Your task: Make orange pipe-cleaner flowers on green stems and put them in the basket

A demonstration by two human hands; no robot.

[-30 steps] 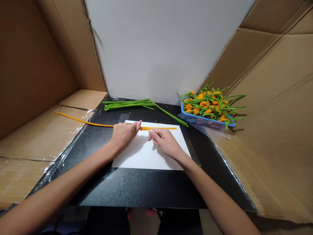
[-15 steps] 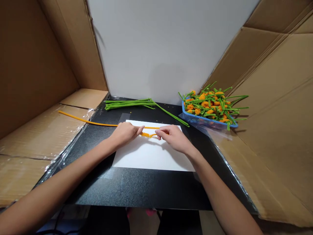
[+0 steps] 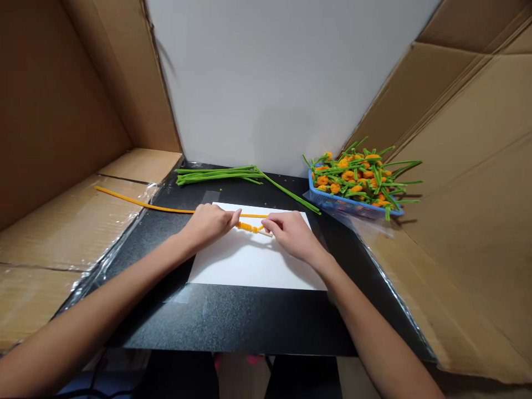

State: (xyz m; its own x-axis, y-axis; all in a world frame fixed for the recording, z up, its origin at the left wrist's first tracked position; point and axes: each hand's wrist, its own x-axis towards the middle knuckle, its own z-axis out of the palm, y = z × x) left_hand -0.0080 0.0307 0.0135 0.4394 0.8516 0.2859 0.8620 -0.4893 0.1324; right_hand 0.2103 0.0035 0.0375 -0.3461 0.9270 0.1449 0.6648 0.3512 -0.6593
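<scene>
An orange pipe cleaner (image 3: 247,227) is wound in tight coils around a thin pale stick (image 3: 266,233), just above the white sheet. My left hand (image 3: 210,224) is closed on the left end of this coiled part, and its fingers hide that end. The loose end of the same pipe cleaner is pinched between the thumb and fingers of my right hand (image 3: 291,233). The stick's bare tip pokes out between the coils and my right hand. Behind both hands runs another long orange pipe cleaner (image 3: 141,203), stretching left onto the cardboard.
The white sheet (image 3: 253,269) lies on a black table (image 3: 233,321). Green pipe cleaners (image 3: 216,175) lie at the back, one slanting right. A blue basket (image 3: 349,208) at the back right holds several orange-and-green pieces. Cardboard walls (image 3: 469,183) stand at both sides.
My right hand has shifted slightly, and more of the stick's tip now shows below its fingers. The coils are seen more clearly beside my left hand. The view has moved a little.
</scene>
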